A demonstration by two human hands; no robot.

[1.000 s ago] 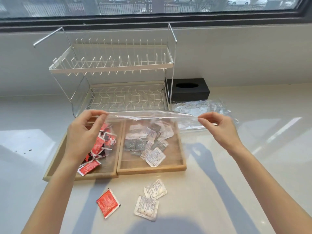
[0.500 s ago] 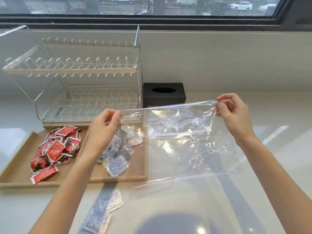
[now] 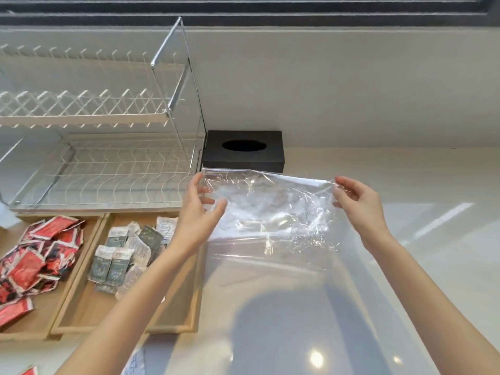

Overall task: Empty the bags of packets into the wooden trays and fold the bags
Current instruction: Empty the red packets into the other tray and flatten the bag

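An empty clear plastic bag [image 3: 270, 212] is stretched flat between my hands above the white counter, right of the trays. My left hand [image 3: 198, 212] pinches its upper left corner and my right hand [image 3: 357, 204] pinches its upper right corner. Two wooden trays sit side by side at the left. The left tray [image 3: 89, 239] holds a heap of red packets [image 3: 40, 255]. The right tray [image 3: 189, 315] holds white and grey packets [image 3: 127, 253], partly behind my left forearm. Another crumpled clear bag seems to lie on the counter behind the held one.
A white wire dish rack [image 3: 102, 147] stands behind the trays. A black tissue box [image 3: 243, 155] sits against the wall beyond the bag. Loose packets lie on the counter at the bottom edge: a white one [image 3: 135, 364] and a red one [image 3: 29, 370].
Both hands carried the bag from over the trays to the right, above the bare counter, and lowered it. The view shifted right and down.
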